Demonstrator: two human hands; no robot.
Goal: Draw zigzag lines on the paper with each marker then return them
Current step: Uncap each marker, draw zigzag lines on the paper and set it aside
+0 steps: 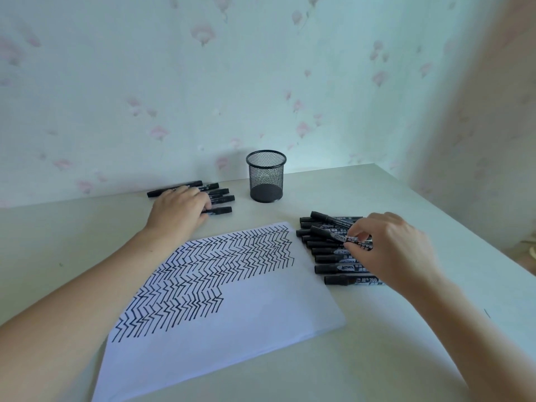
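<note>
Head view, near to far: paper (232, 329) w/ zigzags on table (377, 358), R hand (394, 250) pinching a marker (333, 235) atop right marker row (327, 258), L hand (179, 211) resting flat-ish on left marker group (217, 195), mesh cup (266, 177) behind.

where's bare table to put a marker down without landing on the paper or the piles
Bare table lies near the front edge, right of the paper, and between the mesh cup and the right marker pile. Crowded: that pile under the right hand, and the far-left markers under the left hand.
</note>
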